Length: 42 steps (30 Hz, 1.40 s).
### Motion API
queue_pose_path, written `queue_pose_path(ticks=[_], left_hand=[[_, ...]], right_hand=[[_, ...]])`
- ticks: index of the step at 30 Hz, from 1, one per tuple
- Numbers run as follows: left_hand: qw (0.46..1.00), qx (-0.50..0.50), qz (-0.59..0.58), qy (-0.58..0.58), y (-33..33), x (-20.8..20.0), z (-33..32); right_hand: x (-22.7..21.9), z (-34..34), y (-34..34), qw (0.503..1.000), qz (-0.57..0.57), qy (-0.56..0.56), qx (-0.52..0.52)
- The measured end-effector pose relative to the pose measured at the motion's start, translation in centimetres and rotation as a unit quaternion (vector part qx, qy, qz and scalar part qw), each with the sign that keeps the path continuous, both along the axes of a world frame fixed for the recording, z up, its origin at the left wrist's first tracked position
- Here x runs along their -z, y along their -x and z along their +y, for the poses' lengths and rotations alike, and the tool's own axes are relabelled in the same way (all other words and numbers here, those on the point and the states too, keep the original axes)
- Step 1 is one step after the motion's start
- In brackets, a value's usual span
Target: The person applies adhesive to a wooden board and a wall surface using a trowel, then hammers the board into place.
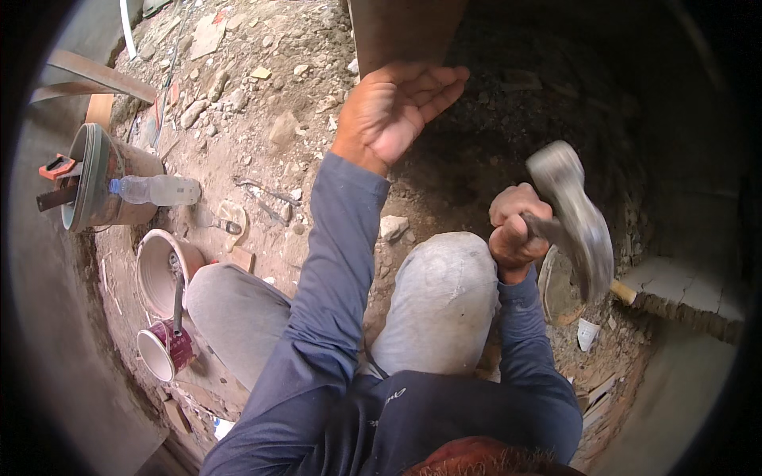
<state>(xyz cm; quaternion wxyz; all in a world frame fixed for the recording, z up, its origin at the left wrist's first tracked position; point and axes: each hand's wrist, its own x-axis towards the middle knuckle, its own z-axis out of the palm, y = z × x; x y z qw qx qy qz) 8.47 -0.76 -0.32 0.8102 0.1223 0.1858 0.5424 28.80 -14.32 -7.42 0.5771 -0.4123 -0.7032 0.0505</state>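
My right hand (pixel 517 226) is closed around the handle of a claw hammer (pixel 583 226). The hammer's metal head is raised beside my right knee and slightly smeared by motion. My left hand (pixel 389 111) reaches forward, palm showing and fingers loosely stretched. It lies at the lower end of a brown board (pixel 405 32) that stands at the top of the view. The hand seems to rest against the board, though the contact is partly hidden. Nothing shows in its palm.
Rubble (pixel 262 95) covers the ground. On the left are a large bucket (pixel 139 174) with a saw, a plastic bottle (pixel 163 190), a pinkish bucket (pixel 190 262) and a small paint pail (pixel 181 349). A tiled ledge (pixel 686 282) and a white cup (pixel 587 334) are on the right.
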Motion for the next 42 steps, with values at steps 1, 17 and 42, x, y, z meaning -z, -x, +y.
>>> queue_pose_path(ticks=[1,17,42], left_hand=[[1.0,0.001,-0.002,-0.005,-0.1,0.0,0.0],[1.0,-0.009,0.015,-0.02,0.5,0.6,0.1],[0.529,-0.39,0.715,-0.238,-0.8,8.1,1.1]], right_hand=[[0.1,0.3,0.0,0.999,-0.029,0.015,0.011],[-7.4,4.3,2.5,0.97,-0.092,0.213,0.077],[-2.4,3.1,-0.2,0.999,-0.02,0.024,0.008]])
